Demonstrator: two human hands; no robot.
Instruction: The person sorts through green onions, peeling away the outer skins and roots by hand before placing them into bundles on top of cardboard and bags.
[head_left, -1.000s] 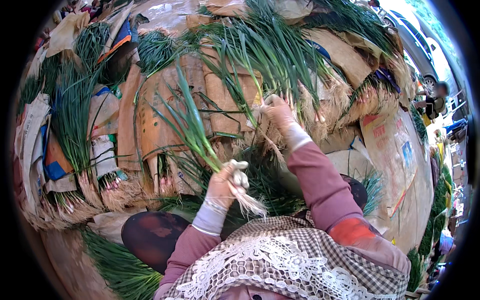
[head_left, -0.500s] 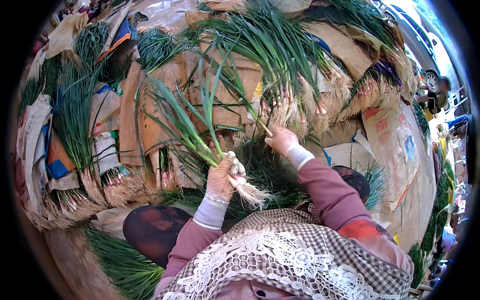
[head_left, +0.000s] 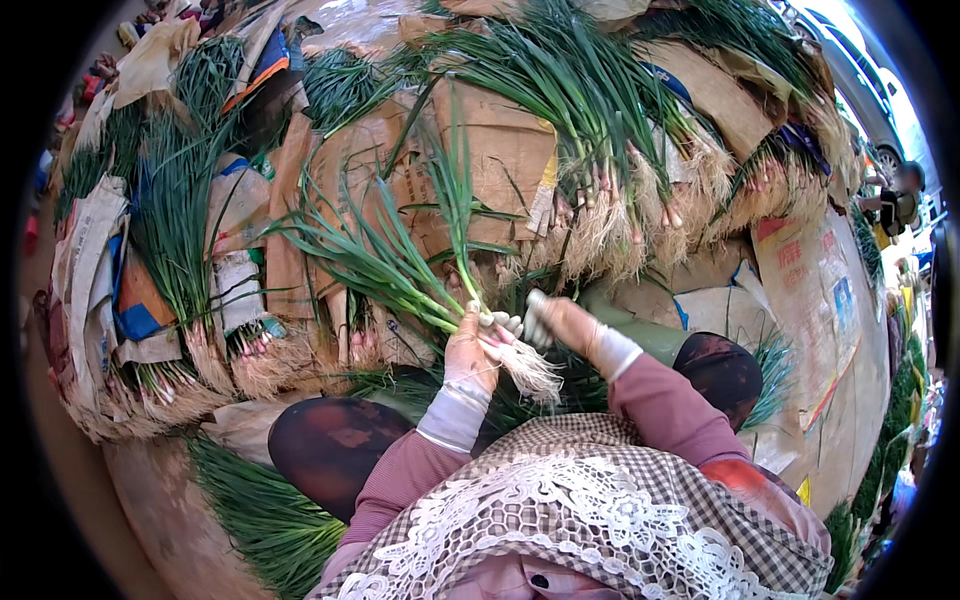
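My left hand (head_left: 475,350) is closed round a small bunch of green garlic (head_left: 410,290), gripping it just above the roots. Its long flat leaves fan up and to the left, while the pale roots (head_left: 530,370) hang out below my fingers. Close to the right of those roots, my right hand (head_left: 568,325) has its white-covered fingertips drawn together. Whether anything is between them is hidden. Both wrists have white cuffs. More loose green leaves (head_left: 500,395) lie beneath my hands, between my knees.
Large bundles of green garlic (head_left: 600,170) lie across brown paper sacks (head_left: 490,130) ahead of me. Other bundles (head_left: 170,240) rest at the left, and a leafy heap (head_left: 265,510) lies beside my left knee. A person (head_left: 900,200) and parked vehicles are at the far right.
My right hand has come left and down, toward the bunch in my left hand. The single stalk it pinched before no longer shows in it. The left hand keeps its hold.
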